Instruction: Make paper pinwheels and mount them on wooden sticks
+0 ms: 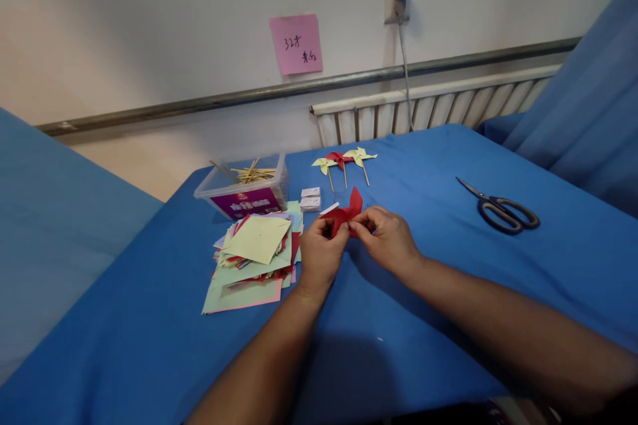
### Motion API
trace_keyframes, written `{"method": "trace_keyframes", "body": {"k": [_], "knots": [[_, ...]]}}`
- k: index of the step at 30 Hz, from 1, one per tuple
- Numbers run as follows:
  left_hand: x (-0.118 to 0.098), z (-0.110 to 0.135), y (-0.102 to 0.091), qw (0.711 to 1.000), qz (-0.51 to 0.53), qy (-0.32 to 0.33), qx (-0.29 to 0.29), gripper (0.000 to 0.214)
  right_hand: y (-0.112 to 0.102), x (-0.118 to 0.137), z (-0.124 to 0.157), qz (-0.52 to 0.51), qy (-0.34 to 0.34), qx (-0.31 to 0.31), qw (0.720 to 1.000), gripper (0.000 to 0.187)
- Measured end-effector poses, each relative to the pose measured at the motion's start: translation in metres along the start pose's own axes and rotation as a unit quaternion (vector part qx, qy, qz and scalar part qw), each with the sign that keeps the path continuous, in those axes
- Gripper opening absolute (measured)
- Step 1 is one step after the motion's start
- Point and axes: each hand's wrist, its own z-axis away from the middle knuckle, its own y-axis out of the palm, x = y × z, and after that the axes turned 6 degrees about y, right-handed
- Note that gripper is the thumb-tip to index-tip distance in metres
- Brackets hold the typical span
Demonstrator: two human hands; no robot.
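Between my two hands is a red paper pinwheel (355, 202), one blade standing up. My left hand (321, 249) grips it from the left, thumb near its middle. The fingers of my right hand (386, 239) pinch it at the centre from the right; whatever small piece lies under those fingertips is hidden. Just beyond, two small white boxes (310, 203) sit beside my left hand. A pile of coloured paper squares (259, 239) lies to the left. Farther back rest several pinwheels on sticks, yellow ones (362, 157) and a red one (339, 158).
A clear plastic tub (284, 179) with thin wooden sticks (253, 172) stands at the back left. Black-handled scissors (501, 209) lie open on the right of the blue-covered table (438, 345). Behind are a radiator (438, 106), a wall pipe (224, 101) and a hanging cable (406, 73).
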Motion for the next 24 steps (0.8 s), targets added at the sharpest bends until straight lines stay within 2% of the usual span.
{"method": "trace_keyframes", "body": {"k": [5, 9, 11, 14, 17, 20, 24], "knots": [[-0.004, 0.001, 0.000, 1.000, 0.015, -0.003, -0.001, 0.015, 0.001, -0.002, -0.002, -0.043, 0.003, -0.005, 0.999, 0.010], [-0.007, 0.000, -0.001, 0.999, 0.046, -0.004, 0.007, 0.017, 0.008, -0.005, -0.005, -0.132, 0.039, -0.032, 0.990, 0.006], [-0.007, 0.000, -0.001, 0.998, 0.056, -0.009, 0.007, 0.019, 0.014, -0.006, -0.006, -0.224, 0.085, -0.027, 0.971, 0.013], [-0.006, 0.000, -0.001, 0.997, 0.069, -0.016, 0.007, 0.021, 0.020, -0.006, -0.007, -0.382, 0.149, -0.001, 0.912, 0.036], [-0.005, 0.000, 0.000, 0.997, 0.077, -0.027, 0.006, 0.021, 0.021, -0.004, -0.010, -0.452, 0.176, 0.042, 0.873, 0.043], [-0.004, 0.001, 0.000, 0.995, 0.091, -0.029, 0.005, 0.020, 0.018, -0.004, -0.011, -0.448, 0.180, 0.082, 0.872, 0.032], [-0.003, 0.001, 0.000, 0.994, 0.103, -0.031, 0.013, 0.019, 0.017, -0.008, -0.011, -0.424, 0.169, 0.089, 0.885, 0.026]]}}
